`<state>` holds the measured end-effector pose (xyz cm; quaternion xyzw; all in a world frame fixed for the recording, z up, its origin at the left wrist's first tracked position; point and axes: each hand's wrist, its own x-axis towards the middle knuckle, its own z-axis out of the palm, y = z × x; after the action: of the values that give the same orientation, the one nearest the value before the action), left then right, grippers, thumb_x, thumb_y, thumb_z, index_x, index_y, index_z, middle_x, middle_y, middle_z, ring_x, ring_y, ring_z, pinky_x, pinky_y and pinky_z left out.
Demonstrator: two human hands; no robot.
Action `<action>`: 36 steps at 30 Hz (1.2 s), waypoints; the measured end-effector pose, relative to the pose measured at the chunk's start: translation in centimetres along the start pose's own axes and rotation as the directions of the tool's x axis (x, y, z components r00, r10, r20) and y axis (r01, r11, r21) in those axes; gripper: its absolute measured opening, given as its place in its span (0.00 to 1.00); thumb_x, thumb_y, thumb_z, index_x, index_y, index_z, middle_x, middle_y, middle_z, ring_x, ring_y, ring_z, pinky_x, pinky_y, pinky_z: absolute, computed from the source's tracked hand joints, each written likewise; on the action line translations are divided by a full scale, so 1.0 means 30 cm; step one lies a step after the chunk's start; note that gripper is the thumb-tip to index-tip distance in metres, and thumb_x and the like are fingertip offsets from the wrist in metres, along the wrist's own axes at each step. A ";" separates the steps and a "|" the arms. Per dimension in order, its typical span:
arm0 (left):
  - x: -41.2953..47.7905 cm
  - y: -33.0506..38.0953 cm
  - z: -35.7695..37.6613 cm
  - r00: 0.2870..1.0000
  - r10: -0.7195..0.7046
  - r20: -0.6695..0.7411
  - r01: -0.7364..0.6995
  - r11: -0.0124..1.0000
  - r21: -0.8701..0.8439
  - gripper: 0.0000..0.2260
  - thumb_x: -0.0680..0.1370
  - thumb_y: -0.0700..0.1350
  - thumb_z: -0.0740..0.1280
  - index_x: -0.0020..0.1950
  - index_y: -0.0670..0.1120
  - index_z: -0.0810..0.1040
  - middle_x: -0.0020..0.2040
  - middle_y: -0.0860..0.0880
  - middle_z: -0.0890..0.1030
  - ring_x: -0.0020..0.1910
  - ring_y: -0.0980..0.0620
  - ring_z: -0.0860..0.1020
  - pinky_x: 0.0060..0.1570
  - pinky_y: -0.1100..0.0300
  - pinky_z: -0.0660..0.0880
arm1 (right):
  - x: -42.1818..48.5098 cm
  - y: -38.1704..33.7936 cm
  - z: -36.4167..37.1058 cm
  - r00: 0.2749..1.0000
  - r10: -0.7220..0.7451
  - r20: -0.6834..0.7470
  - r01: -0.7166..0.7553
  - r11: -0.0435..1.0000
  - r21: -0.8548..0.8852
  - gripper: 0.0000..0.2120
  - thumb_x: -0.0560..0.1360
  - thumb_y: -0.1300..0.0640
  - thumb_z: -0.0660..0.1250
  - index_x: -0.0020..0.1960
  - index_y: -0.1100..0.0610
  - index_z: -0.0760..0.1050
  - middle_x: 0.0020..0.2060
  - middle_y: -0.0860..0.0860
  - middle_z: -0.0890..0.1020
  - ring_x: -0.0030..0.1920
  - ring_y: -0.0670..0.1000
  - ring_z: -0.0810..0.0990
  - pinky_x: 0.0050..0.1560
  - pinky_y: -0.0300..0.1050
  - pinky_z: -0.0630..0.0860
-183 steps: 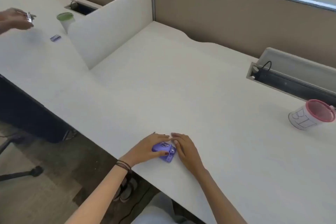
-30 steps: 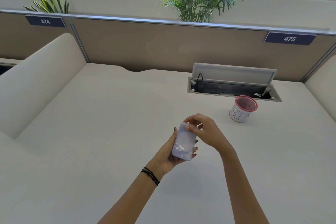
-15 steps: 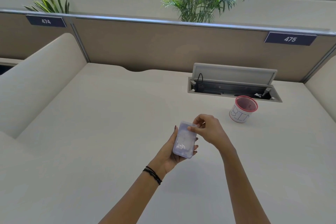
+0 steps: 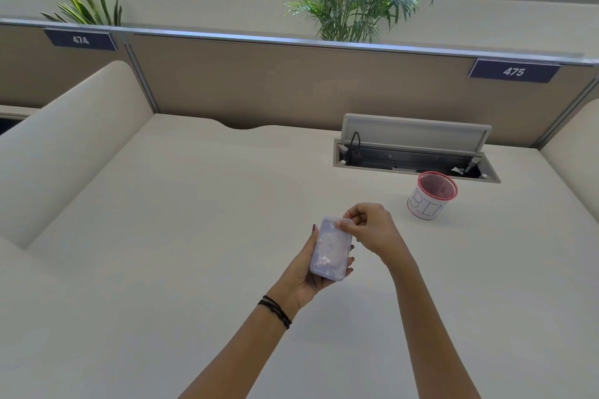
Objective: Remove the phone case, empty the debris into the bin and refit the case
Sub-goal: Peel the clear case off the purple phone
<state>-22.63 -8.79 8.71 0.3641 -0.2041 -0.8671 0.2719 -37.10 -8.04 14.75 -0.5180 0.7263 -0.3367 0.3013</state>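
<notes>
A small purple phone in a clear case (image 4: pixel 330 249) is held above the white desk (image 4: pixel 162 236), back side facing up. My left hand (image 4: pixel 308 272) cradles it from below and the left. The thumb and fingers of my right hand (image 4: pixel 369 230) pinch the case's top right corner. Small pale bits show through the case near its lower half. The bin (image 4: pixel 431 196), a white cup with a pink rim and "BIN" written on it, stands on the desk to the right and farther back.
An open cable hatch (image 4: pixel 415 152) with its lid raised sits behind the bin. Beige dividers (image 4: pixel 64 133) flank the desk on the left and right, and a partition with number plates 474 and 475 runs along the back.
Six seconds ago the phone lay at the desk's front edge under both hands; it is now lifted. Over the last second my right fingers shifted slightly on the case's top corner.
</notes>
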 end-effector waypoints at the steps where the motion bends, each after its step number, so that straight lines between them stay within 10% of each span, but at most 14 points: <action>1: -0.001 0.000 0.000 1.000 0.002 0.000 -0.002 1.000 -0.003 0.26 0.78 0.59 0.55 0.39 0.46 0.87 0.41 0.44 0.87 0.37 0.46 0.85 0.38 0.52 0.83 | 0.000 0.000 -0.001 1.000 0.003 -0.002 -0.003 1.000 0.010 0.06 0.71 0.55 0.72 0.42 0.57 0.78 0.36 0.52 0.79 0.35 0.47 0.77 0.34 0.37 0.75; 15: -0.016 0.031 -0.026 0.992 0.123 0.010 -0.122 0.991 -0.053 0.21 0.79 0.58 0.55 0.54 0.43 0.78 0.45 0.43 0.86 0.41 0.45 0.85 0.40 0.52 0.83 | -0.054 -0.040 -0.014 0.985 -0.170 -0.001 0.169 0.982 -0.089 0.08 0.73 0.57 0.69 0.52 0.54 0.74 0.45 0.48 0.77 0.40 0.43 0.76 0.39 0.29 0.71; 25: -0.020 0.075 -0.024 0.982 0.188 0.019 -0.185 0.976 -0.114 0.21 0.80 0.57 0.53 0.61 0.44 0.74 0.42 0.43 0.86 0.37 0.48 0.84 0.29 0.60 0.80 | -0.138 -0.082 0.013 0.811 -0.517 0.273 0.584 0.736 -0.342 0.10 0.71 0.54 0.72 0.50 0.53 0.77 0.53 0.47 0.78 0.48 0.48 0.75 0.47 0.44 0.77; 36: -0.028 0.109 -0.016 0.985 0.170 -0.028 -0.172 0.971 -0.168 0.24 0.79 0.59 0.53 0.62 0.42 0.73 0.40 0.43 0.86 0.35 0.50 0.83 0.36 0.60 0.81 | -0.173 -0.078 0.036 0.696 -0.692 0.192 0.694 0.578 -0.429 0.04 0.72 0.61 0.70 0.47 0.59 0.81 0.45 0.51 0.84 0.45 0.52 0.81 0.38 0.47 0.81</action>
<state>-20.73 -10.85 10.64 0.3266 -0.1583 -0.8521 0.3771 -33.51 -3.83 16.45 -0.8171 0.5243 -0.2396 0.0121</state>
